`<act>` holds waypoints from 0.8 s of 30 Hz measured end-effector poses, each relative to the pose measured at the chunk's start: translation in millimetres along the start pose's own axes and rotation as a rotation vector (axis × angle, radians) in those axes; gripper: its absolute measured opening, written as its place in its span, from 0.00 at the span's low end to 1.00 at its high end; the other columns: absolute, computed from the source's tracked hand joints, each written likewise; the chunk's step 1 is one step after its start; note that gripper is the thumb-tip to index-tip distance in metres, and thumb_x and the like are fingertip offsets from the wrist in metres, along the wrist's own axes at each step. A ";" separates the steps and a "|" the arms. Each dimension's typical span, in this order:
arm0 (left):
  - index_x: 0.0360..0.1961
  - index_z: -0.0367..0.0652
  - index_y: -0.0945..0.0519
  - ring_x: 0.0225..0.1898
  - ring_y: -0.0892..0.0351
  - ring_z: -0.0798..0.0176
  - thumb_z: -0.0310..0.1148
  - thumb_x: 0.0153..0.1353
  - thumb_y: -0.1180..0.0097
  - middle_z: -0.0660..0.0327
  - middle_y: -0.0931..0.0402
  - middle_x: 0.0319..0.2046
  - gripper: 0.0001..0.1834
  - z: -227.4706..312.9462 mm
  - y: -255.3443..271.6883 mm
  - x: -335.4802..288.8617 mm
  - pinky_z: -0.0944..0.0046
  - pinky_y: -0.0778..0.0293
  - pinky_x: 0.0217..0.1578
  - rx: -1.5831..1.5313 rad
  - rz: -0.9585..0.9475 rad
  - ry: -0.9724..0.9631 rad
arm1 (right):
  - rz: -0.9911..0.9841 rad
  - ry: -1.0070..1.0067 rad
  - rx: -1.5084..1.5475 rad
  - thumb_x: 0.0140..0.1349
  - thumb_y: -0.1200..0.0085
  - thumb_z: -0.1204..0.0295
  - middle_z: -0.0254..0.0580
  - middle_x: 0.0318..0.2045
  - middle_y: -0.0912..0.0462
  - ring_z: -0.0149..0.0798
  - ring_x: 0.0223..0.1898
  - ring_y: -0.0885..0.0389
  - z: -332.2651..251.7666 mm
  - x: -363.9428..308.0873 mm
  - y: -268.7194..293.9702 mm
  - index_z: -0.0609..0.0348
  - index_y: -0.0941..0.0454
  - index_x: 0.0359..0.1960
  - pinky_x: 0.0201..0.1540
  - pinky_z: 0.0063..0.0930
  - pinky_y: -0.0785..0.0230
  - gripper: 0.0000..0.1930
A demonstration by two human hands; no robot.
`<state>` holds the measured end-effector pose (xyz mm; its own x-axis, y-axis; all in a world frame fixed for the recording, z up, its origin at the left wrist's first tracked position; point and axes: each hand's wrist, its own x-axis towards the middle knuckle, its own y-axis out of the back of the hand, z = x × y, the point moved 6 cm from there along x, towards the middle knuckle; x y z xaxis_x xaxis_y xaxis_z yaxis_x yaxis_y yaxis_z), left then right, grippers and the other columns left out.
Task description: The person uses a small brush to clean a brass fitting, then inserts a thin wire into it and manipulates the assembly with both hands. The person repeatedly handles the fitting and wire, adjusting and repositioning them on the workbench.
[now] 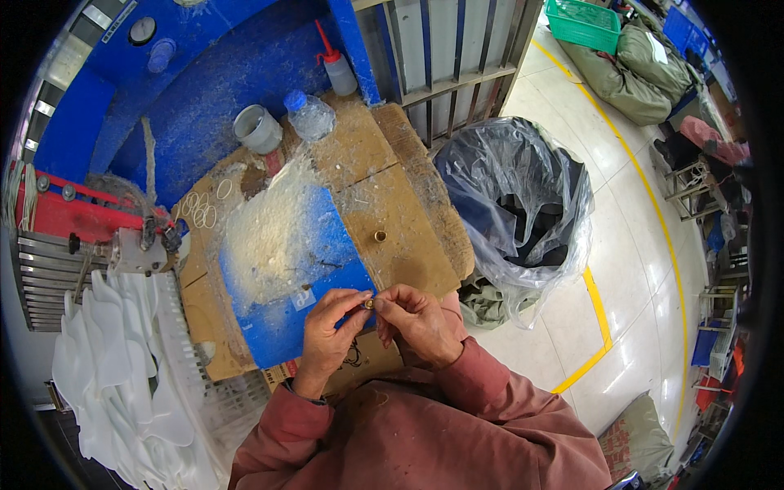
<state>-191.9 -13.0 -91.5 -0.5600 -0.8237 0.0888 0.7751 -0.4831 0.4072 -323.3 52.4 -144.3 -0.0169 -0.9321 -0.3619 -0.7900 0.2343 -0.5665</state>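
My left hand (331, 327) and my right hand (420, 321) meet above the near edge of a blue sheet (265, 336). Their thumbs and fingertips pinch a small brass-coloured fitting (369, 304) between them; most of it is hidden by the fingers. Past my right hand, a similar brass-coloured ring piece (380, 236) rests on brown cardboard (351, 175). Beyond my left hand, a heap of pale, crumbly powder (273, 233) covers much of the blue sheet. Several thin white rings (200, 212) lie on the cardboard at its far left.
Behind the powder stand a grey cup (258, 131), a clear blue-capped bottle (312, 119) and a red-tipped squeeze bottle (337, 72). To the right is a bin with a clear plastic liner (510, 196). White curved plastic pieces (114, 351) and a red clamp bar (77, 211) are left.
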 end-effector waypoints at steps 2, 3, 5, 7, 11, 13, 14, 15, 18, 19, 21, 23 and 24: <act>0.50 0.39 0.17 0.44 0.18 0.62 0.21 0.60 0.36 0.57 0.18 0.44 0.16 -3.3 -0.2 -0.6 0.66 0.23 0.44 -0.048 0.013 0.031 | 0.000 -0.002 0.001 0.72 0.46 0.63 0.30 0.24 0.20 0.23 0.22 0.23 1.7 0.6 0.6 0.58 0.21 0.41 0.21 0.16 0.35 0.11; 0.50 0.39 0.17 0.43 0.19 0.63 0.21 0.60 0.36 0.57 0.18 0.44 0.15 -3.6 -0.4 -0.7 0.67 0.23 0.44 -0.050 0.015 0.021 | 0.000 -0.003 0.002 0.72 0.46 0.63 0.30 0.24 0.20 0.23 0.22 0.22 2.2 0.8 0.8 0.58 0.21 0.41 0.21 0.16 0.35 0.11; 0.50 0.39 0.17 0.43 0.19 0.65 0.21 0.61 0.36 0.58 0.18 0.44 0.15 -4.0 -0.5 -0.6 0.68 0.23 0.43 -0.058 0.022 -0.005 | 0.003 0.003 -0.021 0.72 0.46 0.64 0.30 0.24 0.20 0.23 0.22 0.23 2.4 1.1 1.3 0.58 0.22 0.41 0.22 0.16 0.34 0.10; 0.49 0.39 0.17 0.41 0.20 0.67 0.22 0.62 0.36 0.59 0.18 0.42 0.13 -8.0 -1.2 -2.5 0.69 0.24 0.41 -0.133 0.033 0.048 | 0.008 0.035 -0.048 0.72 0.46 0.65 0.30 0.25 0.20 0.23 0.23 0.23 1.2 0.8 1.2 0.59 0.22 0.41 0.23 0.16 0.33 0.10; 0.46 0.38 0.16 0.37 0.21 0.70 0.25 0.65 0.37 0.61 0.18 0.37 0.09 -15.2 -2.4 -4.5 0.71 0.25 0.37 -0.244 0.021 0.174 | 0.014 0.124 -0.114 0.73 0.47 0.69 0.32 0.25 0.20 0.25 0.24 0.23 -0.4 -1.3 -3.4 0.63 0.23 0.41 0.26 0.20 0.30 0.09; 0.45 0.37 0.15 0.36 0.21 0.71 0.25 0.65 0.38 0.61 0.19 0.36 0.08 -14.0 -4.9 -4.4 0.72 0.26 0.35 -0.219 0.033 0.169 | 0.006 0.141 -0.098 0.73 0.48 0.70 0.34 0.25 0.20 0.26 0.24 0.23 -0.9 -1.6 -5.0 0.64 0.23 0.41 0.27 0.21 0.28 0.09; 0.45 0.37 0.15 0.35 0.22 0.71 0.25 0.66 0.38 0.62 0.19 0.35 0.08 -12.9 -5.5 -4.1 0.72 0.26 0.35 -0.214 0.038 0.157 | -0.002 0.143 -0.066 0.73 0.48 0.70 0.34 0.25 0.20 0.26 0.24 0.22 -1.5 -1.5 -5.2 0.64 0.23 0.41 0.27 0.21 0.28 0.08; 0.45 0.37 0.16 0.35 0.22 0.72 0.25 0.66 0.39 0.62 0.19 0.35 0.08 -11.9 -6.1 -3.7 0.72 0.26 0.34 -0.215 0.034 0.146 | -0.011 0.145 -0.035 0.73 0.48 0.70 0.34 0.25 0.20 0.26 0.24 0.22 -2.4 -1.2 -5.1 0.64 0.23 0.41 0.27 0.21 0.28 0.08; 0.48 0.37 0.17 0.36 0.22 0.72 0.23 0.66 0.40 0.63 0.20 0.38 0.10 -12.2 -7.7 -5.0 0.72 0.25 0.36 -0.243 0.006 0.156 | -0.014 0.063 -0.007 0.72 0.47 0.69 0.33 0.28 0.20 0.25 0.26 0.23 -0.8 0.0 -2.5 0.62 0.23 0.40 0.30 0.20 0.28 0.08; 0.49 0.36 0.17 0.37 0.22 0.71 0.23 0.66 0.40 0.63 0.20 0.39 0.11 -14.2 -7.8 -6.7 0.72 0.25 0.37 -0.263 -0.005 0.189 | -0.025 0.075 0.033 0.72 0.47 0.69 0.33 0.28 0.20 0.25 0.26 0.23 -2.0 0.3 -2.3 0.62 0.23 0.40 0.30 0.20 0.28 0.08; 0.51 0.37 0.18 0.37 0.22 0.72 0.23 0.67 0.40 0.63 0.20 0.40 0.12 -17.8 -8.9 -9.4 0.72 0.25 0.38 -0.333 -0.020 0.232 | -0.021 0.043 0.091 0.72 0.47 0.69 0.34 0.27 0.19 0.25 0.26 0.23 0.5 1.2 -0.8 0.63 0.23 0.40 0.30 0.20 0.28 0.09; 0.54 0.39 0.19 0.36 0.23 0.73 0.24 0.68 0.41 0.65 0.21 0.39 0.14 -20.2 -10.8 -9.7 0.72 0.26 0.36 -0.437 -0.033 0.254 | 0.003 0.030 0.106 0.72 0.47 0.70 0.35 0.26 0.20 0.27 0.25 0.22 3.4 2.2 1.2 0.63 0.24 0.40 0.28 0.22 0.27 0.08; 0.54 0.39 0.18 0.36 0.23 0.72 0.25 0.68 0.42 0.65 0.21 0.39 0.14 -21.0 -9.9 -10.5 0.72 0.25 0.36 -0.420 -0.020 0.276 | 0.001 0.041 0.130 0.72 0.47 0.70 0.36 0.25 0.20 0.28 0.24 0.21 3.3 2.5 1.4 0.64 0.24 0.40 0.27 0.23 0.27 0.08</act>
<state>-187.5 -5.8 -115.6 -0.5216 -0.8335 -0.1823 0.8477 -0.5306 0.0001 -322.5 51.3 -148.5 -0.0447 -0.9416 -0.3337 -0.7036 0.2668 -0.6586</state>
